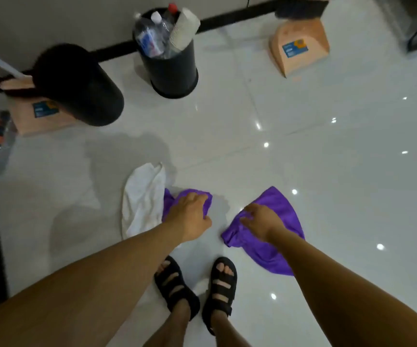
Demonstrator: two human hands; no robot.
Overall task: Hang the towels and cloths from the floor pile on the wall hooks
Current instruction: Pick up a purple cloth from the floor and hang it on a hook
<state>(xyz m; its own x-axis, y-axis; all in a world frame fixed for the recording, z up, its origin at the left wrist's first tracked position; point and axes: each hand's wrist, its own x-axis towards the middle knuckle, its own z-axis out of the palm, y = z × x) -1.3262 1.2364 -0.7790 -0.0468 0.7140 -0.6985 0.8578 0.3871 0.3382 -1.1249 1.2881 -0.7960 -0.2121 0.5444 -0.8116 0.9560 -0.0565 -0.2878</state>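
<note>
Three cloths lie on the glossy white floor in front of my sandalled feet. A white towel (142, 204) lies crumpled on the left. Beside it lies a small purple cloth (171, 200), and my left hand (190, 216) covers it with fingers curled into the fabric. A larger purple cloth (280, 214) lies to the right, apart from the other two. My right hand (260, 222) rests on its left part with the fingers spread and fairly straight. No wall hooks are in view.
A black bin (175, 73) stuffed with plastic bottles stands by the wall ahead. A second black bin (82, 88) leans at the left over a peach dustpan (27, 116). Another peach dustpan (300, 46) stands at the back right. Dark furniture edges the left side.
</note>
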